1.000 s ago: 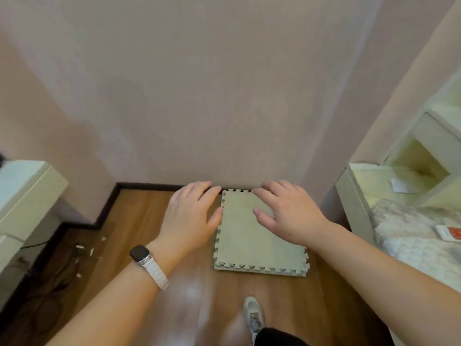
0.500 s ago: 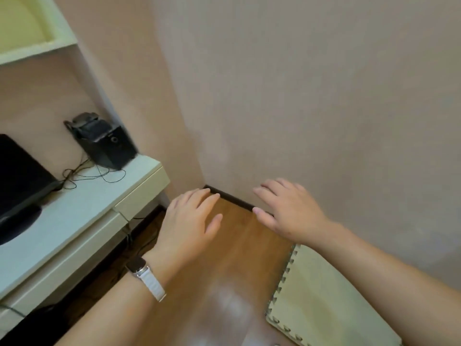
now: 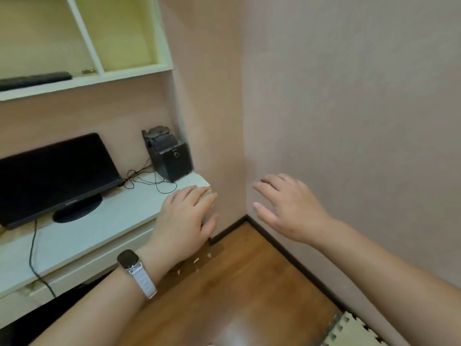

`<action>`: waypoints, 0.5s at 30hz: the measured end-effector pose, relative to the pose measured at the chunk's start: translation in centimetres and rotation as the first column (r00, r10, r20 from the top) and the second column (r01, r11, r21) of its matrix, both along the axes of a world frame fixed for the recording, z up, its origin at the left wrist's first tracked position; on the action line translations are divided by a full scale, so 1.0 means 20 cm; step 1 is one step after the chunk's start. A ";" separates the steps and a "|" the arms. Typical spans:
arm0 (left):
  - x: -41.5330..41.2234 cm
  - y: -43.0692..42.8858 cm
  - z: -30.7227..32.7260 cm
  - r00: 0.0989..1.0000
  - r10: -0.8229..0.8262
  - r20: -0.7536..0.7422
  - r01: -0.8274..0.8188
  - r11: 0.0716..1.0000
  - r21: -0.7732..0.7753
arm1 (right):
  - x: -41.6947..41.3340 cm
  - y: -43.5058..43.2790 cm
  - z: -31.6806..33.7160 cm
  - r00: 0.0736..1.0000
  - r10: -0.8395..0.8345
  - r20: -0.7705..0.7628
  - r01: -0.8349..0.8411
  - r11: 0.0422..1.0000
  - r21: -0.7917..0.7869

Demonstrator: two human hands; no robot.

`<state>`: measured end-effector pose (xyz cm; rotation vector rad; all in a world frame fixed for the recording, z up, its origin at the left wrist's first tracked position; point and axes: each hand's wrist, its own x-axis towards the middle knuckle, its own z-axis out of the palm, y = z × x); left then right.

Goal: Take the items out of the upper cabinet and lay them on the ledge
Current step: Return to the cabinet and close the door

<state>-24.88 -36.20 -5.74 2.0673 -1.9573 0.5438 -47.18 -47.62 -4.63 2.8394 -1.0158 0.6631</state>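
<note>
Upper cabinet point(image 3: 139, 70) sits top left, open-fronted w/ a divider. The left bay holds a long dark flat item point(image 3: 35, 79) lying along the shelf, plus a small brass-coloured bit point(image 3: 87, 71) just beside the divider. The right bay shows nothing from this angle.

Dark item: looks stiff, slim and prob light, maybe a keyboard, but too blurred to say. Its left end runs out of view, so length is unknown. Best taken w/ both hands, one near each end, palms under, kept level. A one-ended grip would let it tip. Brass bit: tiny, hard, likely to roll or slip, so a thumb-and-finger pinch, then set down flat away from the edge.

Left hand point(image 3: 183, 221) is spread, fingers relaxed, holding nothing, over the right corner of the table point(image 3: 99, 226); contact w/ the corner is unclear. Right hand point(image 3: 287, 208) is also wide and empty, in the air in front of the wall corner. Both are well below the cabinet.

Table already carries a monitor point(image 3: 55, 171), a black box point(image 3: 169, 156) and loose cables point(image 3: 149, 181), so the bare strip at front is prob the safest spot.
</note>
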 end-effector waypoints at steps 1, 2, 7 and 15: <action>0.05 -0.04 0.02 1.000 -0.001 0.005 0.002 1.000 -0.025 | 0.05 -0.04 0.03 1.000 0.009 0.001 -0.009 1.000 -0.007; 0.10 -0.08 0.03 1.000 -0.007 0.005 0.007 0.999 -0.051 | 0.10 -0.08 0.06 1.000 0.015 0.002 -0.015 1.000 -0.015; 0.44 -0.30 0.10 0.999 -0.023 -0.038 0.019 0.994 -0.110 | 0.38 -0.29 0.19 1.000 -0.022 0.004 0.023 0.998 -0.058; 1.02 -0.74 0.41 0.991 -0.113 0.073 0.130 0.943 -0.307 | 0.93 -0.63 0.41 0.996 -0.053 0.077 0.061 0.994 -0.095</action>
